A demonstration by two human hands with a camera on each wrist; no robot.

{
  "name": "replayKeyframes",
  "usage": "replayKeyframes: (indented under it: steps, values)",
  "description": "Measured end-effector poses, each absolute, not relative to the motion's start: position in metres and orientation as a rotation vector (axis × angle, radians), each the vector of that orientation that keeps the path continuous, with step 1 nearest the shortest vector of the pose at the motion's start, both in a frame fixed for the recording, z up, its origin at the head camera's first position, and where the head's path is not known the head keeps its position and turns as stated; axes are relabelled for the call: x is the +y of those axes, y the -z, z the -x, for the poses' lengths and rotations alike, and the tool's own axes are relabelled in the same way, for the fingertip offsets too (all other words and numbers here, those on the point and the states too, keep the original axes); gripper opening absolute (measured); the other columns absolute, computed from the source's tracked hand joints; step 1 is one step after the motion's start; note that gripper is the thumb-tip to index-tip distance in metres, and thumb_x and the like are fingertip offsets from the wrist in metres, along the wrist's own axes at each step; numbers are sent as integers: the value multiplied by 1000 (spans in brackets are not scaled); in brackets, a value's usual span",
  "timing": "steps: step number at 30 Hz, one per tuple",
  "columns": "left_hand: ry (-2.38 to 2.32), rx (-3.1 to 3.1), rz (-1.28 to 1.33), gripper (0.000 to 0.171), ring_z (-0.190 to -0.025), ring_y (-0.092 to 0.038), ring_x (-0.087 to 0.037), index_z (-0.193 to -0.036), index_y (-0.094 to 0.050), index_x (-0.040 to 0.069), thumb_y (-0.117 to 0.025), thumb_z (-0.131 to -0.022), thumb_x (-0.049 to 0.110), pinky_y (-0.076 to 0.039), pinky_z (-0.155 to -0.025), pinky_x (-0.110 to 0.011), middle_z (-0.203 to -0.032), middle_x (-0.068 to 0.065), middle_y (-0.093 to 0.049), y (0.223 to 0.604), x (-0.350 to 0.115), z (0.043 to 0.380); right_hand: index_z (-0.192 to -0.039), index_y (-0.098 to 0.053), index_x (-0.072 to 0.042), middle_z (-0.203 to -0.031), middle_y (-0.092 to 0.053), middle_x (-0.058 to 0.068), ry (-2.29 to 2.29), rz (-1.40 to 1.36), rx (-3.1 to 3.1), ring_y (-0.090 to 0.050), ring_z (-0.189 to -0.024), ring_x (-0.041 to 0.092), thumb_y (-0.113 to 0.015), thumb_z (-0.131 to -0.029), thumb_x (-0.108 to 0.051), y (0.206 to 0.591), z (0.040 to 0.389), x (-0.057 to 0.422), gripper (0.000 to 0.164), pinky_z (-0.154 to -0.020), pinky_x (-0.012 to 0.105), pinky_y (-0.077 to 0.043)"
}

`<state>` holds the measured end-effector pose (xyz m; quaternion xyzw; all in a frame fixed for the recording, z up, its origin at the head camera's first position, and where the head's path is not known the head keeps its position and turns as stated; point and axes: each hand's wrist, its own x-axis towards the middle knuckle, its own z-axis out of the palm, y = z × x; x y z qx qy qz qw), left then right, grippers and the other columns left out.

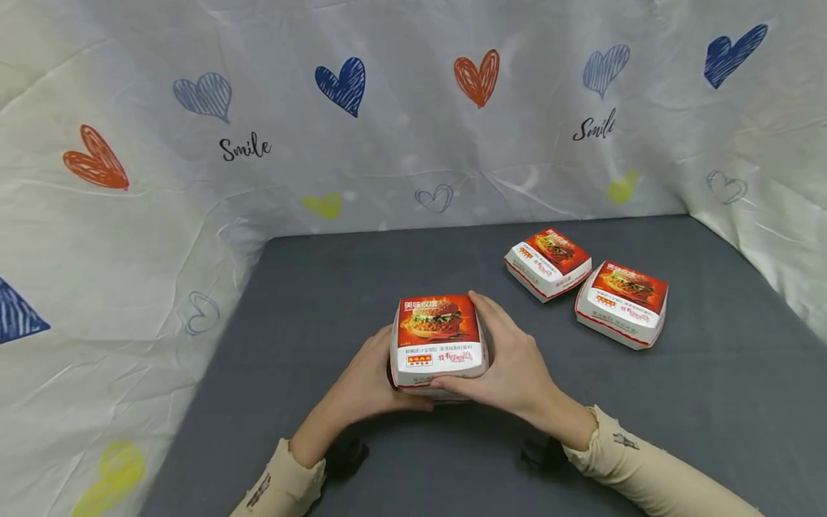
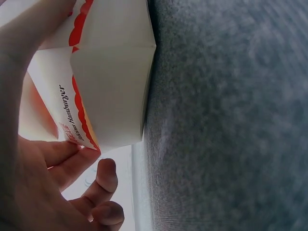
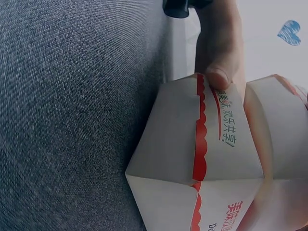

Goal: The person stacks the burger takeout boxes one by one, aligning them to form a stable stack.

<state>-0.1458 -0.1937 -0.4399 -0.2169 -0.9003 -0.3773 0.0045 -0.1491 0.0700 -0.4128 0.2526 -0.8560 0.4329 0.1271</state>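
The grey table (image 1: pixel 310 309) before me carries an upper burger box (image 1: pixel 439 337) stacked on a lower burger box (image 3: pixel 173 134), with two more boxes (image 1: pixel 623 305) beyond, to the right. My right hand (image 1: pixel 513 366) grips the upper one; my left hand (image 1: pixel 368 380) pinches the lower.

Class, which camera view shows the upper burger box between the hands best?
The head view: the upper burger box shows nearly all its printed top and front. The right wrist view shows mainly pale side panels, cut off by the frame; the left wrist view, just a sliver beside the left hand.
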Motion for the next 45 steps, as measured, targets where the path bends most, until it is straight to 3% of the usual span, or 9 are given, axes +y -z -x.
replayKeyframes:
  steps: [6,10,13,16,19,25,32,37,45]
  values:
    - [1214,-2842,650,121,-149,-40,-31,-162,-42,26,-104,-60,48,-36,-116,-66,-167,-3,-41,436,-198,139,-163,-40,-13,-160,-49,7,-1269,-742,-2468,-65,-124,28,-99,-66,-55,415,147,67,121,-100,53,-56]
    - [1185,-2903,629,135,-150,-39,-37,-169,-29,21,-103,-61,49,-38,-114,-68,-170,-9,-34,429,-205,136,-163,-40,-12,-159,-49,9,-1257,-724,-2473,-65,-124,29,-99,-66,-55,417,145,67,121,-100,53,-56]
    - [1185,-2898,637,142,-133,-49,-34,-172,-18,17,-104,-63,44,-47,-104,-61,-171,-13,-31,422,-212,135,-163,-40,-11,-158,-49,11,-1245,-707,-2482,-65,-124,31,-99,-66,-55,417,144,68,122,-100,54,-56]
    - [1202,-2830,680,143,-112,-51,-28,-172,-13,19,-104,-63,36,-48,-92,-53,-172,-14,-29,413,-217,134,-162,-41,-10,-158,-49,12,-1231,-702,-2486,-66,-123,33,-99,-66,-55,417,143,67,122,-99,55,-56]
    - [1202,-2754,732,144,-106,-50,-29,-173,-13,22,-105,-62,35,-45,-88,-54,-172,-11,-31,403,-219,135,-162,-41,-8,-157,-50,12,-1217,-705,-2481,-66,-122,32,-99,-65,-55,416,143,67,122,-98,54,-57]
    - [1142,-2777,773,140,-112,-47,-27,-172,-14,24,-103,-65,42,-46,-88,-52,-173,-6,-29,391,-211,142,-161,-42,-8,-157,-50,12,-1203,-703,-2473,-68,-119,32,-100,-64,-54,416,145,68,122,-97,53,-57]
    - [1103,-2835,787,136,-132,-45,-32,-172,-18,20,-102,-66,40,-48,-103,-62,-171,-7,-34,387,-209,148,-162,-40,-9,-159,-47,10,-1243,-709,-2489,-69,-117,29,-99,-67,-56,417,143,65,122,-97,51,-58]
    - [1104,-2866,747,132,-126,-46,-27,-171,-23,22,-101,-67,44,-49,-99,-60,-162,-10,-46,390,-209,149,-162,-40,-8,-159,-48,10,-1223,-718,-2475,-69,-115,27,-99,-66,-56,418,141,65,123,-95,50,-59]
    - [1088,-2859,694,124,-120,-47,-23,-168,-34,28,-101,-66,48,-49,-95,-55,-157,-4,-51,388,-207,152,-164,-37,-9,-162,-45,10,-1190,-732,-2473,-68,-118,26,-98,-66,-59,416,144,66,125,-96,49,-59]
